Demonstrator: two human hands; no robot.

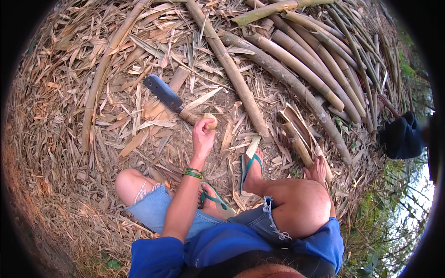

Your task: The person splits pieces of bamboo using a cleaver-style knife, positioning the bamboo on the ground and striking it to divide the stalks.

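Note:
My left hand (202, 139) is closed around the butt end of the wooden handle of a machete (165, 94). Its dark, broad blade points up and to the left, low over the litter and a pale piece of bamboo. At the right, beside my bent knee, my right hand (317, 170) is on the near end of a split bamboo piece (299, 134). The fingers grip around its edge, though the knee partly hides the wrist. That piece lies on the ground with its hollow inside facing up.
Several cut bamboo poles (310, 60) are piled at the far right. One long pole (232, 74) slants through the middle, and another pole (102, 78) lies at left. Dry leaves cover the ground. My sandalled feet (252, 171) are close by. A dark-clothed person (403, 134) is at the right edge.

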